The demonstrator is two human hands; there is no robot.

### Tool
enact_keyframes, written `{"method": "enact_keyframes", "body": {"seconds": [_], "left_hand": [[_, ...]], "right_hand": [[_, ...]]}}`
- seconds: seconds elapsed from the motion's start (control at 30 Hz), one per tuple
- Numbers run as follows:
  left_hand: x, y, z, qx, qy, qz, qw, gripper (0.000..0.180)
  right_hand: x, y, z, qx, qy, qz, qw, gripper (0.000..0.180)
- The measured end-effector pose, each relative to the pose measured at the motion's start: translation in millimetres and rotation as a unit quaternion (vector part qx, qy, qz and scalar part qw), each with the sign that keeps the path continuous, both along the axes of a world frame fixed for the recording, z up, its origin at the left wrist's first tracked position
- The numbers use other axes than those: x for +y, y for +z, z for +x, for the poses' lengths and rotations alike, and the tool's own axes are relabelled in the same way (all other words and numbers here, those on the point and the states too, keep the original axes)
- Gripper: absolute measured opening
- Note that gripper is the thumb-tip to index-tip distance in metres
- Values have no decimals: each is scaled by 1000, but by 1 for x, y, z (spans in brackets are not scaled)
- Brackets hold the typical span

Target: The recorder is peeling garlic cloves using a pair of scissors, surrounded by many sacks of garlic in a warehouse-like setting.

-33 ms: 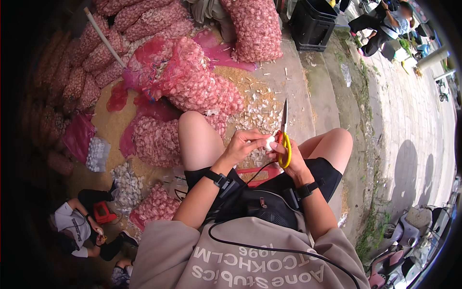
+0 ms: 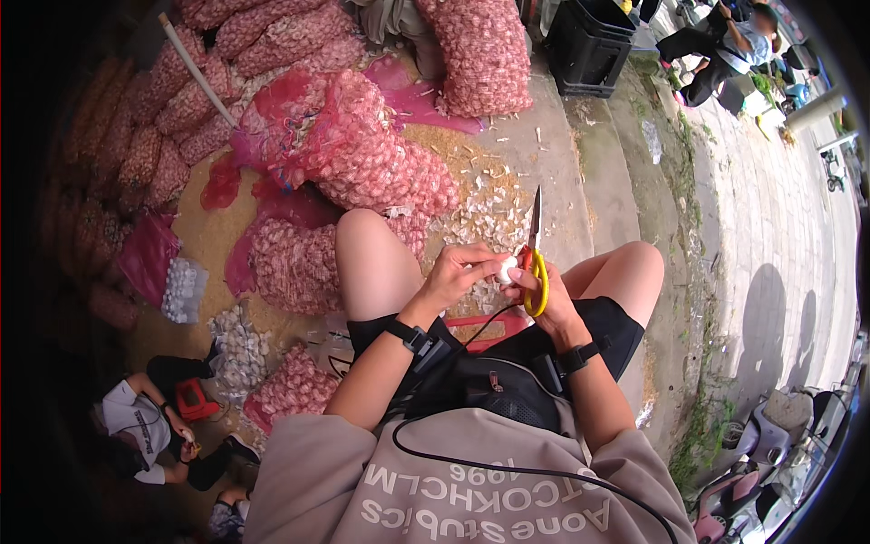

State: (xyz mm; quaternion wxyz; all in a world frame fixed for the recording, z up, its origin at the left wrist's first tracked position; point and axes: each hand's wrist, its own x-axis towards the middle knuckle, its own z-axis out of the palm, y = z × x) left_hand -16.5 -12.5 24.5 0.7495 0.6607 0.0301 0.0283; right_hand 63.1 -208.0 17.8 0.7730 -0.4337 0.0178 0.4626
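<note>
Two bare hands meet just right of the frame's centre. The left hand is nearly closed, thumb and fingertips pinched at a white garlic bulb. The right hand curls around the yellow-and-red handles of the scissors, its thumb against the same bulb; the blades point toward the top of the frame. A black strap circles each wrist. Above the hands, pale scraps litter the ground. To their left lies a pink mesh sack full of bulbs, with more sacks piled at upper left. A black crate stands at the top edge; a co-worker shows at lower left, scooters at lower right.
</note>
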Motion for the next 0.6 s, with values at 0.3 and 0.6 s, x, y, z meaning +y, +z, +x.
{"method": "enact_keyframes", "body": {"seconds": [0.3,0.6], "left_hand": [[-4,0,-1,2,34,18,999,17],[3,6,-2,-27,44,133,990,8]], "right_hand": [[1,-1,-1,-13,9,-10,1000,26],[2,3,2,-11,11,-63,998,26]]}}
